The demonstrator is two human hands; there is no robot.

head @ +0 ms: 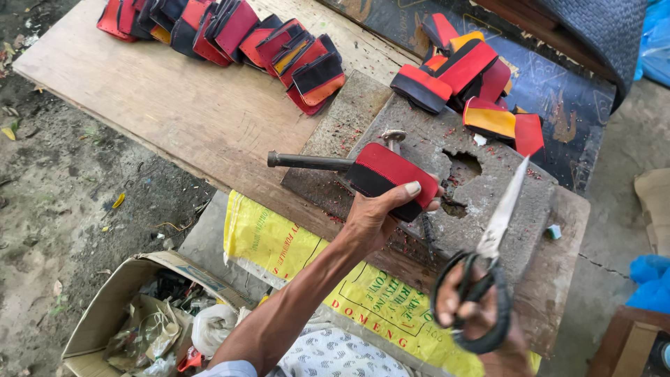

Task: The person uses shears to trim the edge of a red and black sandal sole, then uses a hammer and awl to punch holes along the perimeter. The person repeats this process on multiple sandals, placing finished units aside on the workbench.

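Red-and-black strap piece (391,178) pinched in my left hand (373,220), held over stone block (488,192) on wooden board (202,119). My right hand (481,324) grips scissors (488,265), fingers through loops, blades pressed together, pointing up. Metal rod (307,161) lies behind piece.

We see a row of red, black and orange pieces (223,31) lying along the far edge of the wooden board (188,119), and a second heap (467,80) beside the pitted stone slab (481,188). A yellow printed sack (279,244) hangs below, near an open cardboard box (132,314) of scraps on bare ground.
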